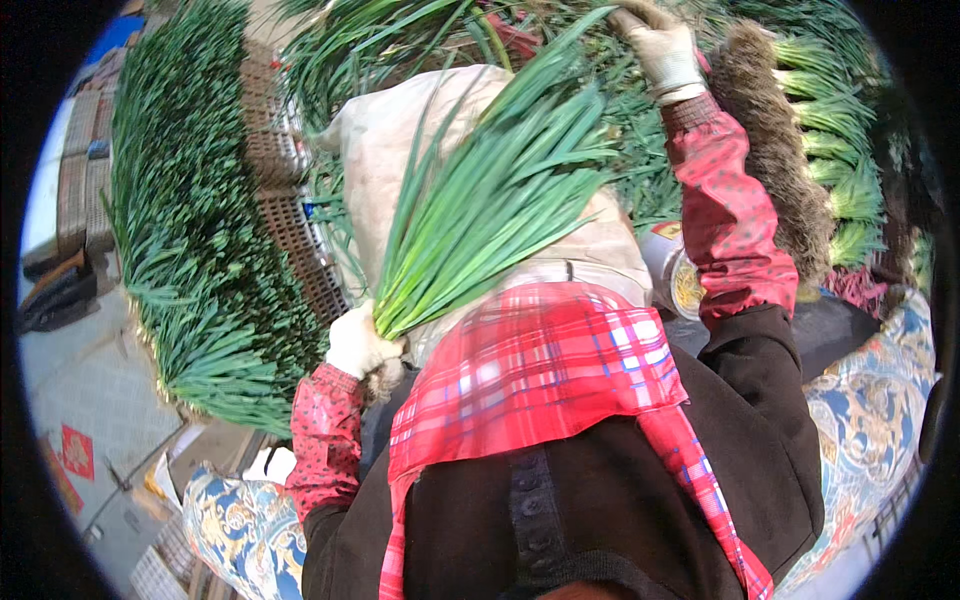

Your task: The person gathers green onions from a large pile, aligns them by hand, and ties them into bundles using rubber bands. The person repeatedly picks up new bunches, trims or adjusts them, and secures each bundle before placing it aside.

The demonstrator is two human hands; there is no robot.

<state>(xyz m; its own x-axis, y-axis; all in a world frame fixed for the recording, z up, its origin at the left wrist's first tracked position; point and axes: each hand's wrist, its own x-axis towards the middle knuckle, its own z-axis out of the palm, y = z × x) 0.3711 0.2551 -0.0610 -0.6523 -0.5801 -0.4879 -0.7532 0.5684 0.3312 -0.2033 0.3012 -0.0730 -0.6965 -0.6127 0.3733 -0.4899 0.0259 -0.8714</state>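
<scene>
My left hand [361, 341], in a pale work glove, grips a bunch of long-leaved green alliums [480, 202] near its base. Brown roots [385, 379] stick out below that hand. The leaves fan up and to the right across a whitish cloth [390, 142] over my lap. My right hand [664, 52], gloved and soiled at the fingers, is at the top, close to a leaf tip. Its fingers are blurred and partly cut off by the picture's edge, so whether they pinch anything is unclear.
To the left stands a long dense row of green leaves [195, 187] beside brown plastic crates [289, 225]. Rooted bundles [829, 150] line the right side. A round container [679, 274] sits by my right forearm. Loose leaves [645, 165] lie ahead, and patterned padding [870, 405] flanks me.
</scene>
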